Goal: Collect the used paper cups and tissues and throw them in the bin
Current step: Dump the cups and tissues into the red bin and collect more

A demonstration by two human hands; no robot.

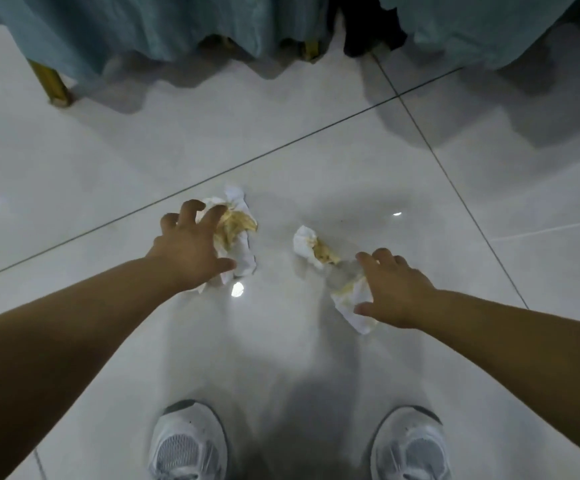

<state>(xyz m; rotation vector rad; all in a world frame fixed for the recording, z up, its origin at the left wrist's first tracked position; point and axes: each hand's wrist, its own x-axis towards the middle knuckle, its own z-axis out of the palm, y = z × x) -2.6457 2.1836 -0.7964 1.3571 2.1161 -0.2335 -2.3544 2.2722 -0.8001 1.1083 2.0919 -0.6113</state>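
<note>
Spread left hand (pixel 191 252) partly covers the left tissue (pixel 238 230), spread right hand (pixel 397 292) the right tissue (pixel 307 245), on the tiled floor (pixel 299 358)

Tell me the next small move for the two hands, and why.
Probably curl the fingers shut round the paper: the left hand is spread over the left stained tissue, the right hand over the right stained tissue, and both tissues lie on the floor, seemingly not yet gripped.

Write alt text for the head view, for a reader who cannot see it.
A person's left hand reaches onto the left tissue and the right hand onto the right tissue, both crumpled and yellow-stained, on a glossy white tiled floor. White sneakers show below, teal drapes above.
</note>
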